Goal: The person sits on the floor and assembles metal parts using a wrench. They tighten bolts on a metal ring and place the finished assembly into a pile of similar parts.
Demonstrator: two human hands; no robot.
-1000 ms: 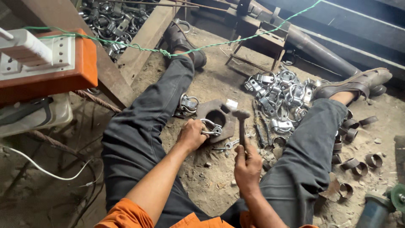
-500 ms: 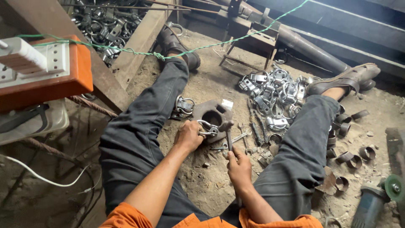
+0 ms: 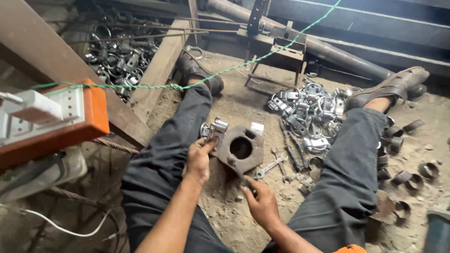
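Observation:
I sit on the dirt floor with my legs spread. My left hand [image 3: 200, 158] grips a shiny metal clamp [image 3: 214, 130] and holds it against the left edge of a rusty steel block with a round hole [image 3: 241, 149]. My right hand [image 3: 260, 202] rests low on the ground just in front of the block. Its fingers are closed on the dark handle of a hammer [image 3: 247, 182], most of which is hidden. A small spanner [image 3: 271, 166] lies to the right of the block.
A heap of shiny clamps [image 3: 309, 115] lies by my right leg, and rusty rings [image 3: 408, 175] are scattered at the far right. More clamps [image 3: 115, 58] are piled behind a wooden beam [image 3: 157, 70]. An orange box with a white socket strip [image 3: 51, 122] is at the left. A green cord [image 3: 220, 72] crosses above.
My right hand has come down from a raised hammer position to the ground in front of the block. My left hand has kept the clamp and shifted it to the block's left edge.

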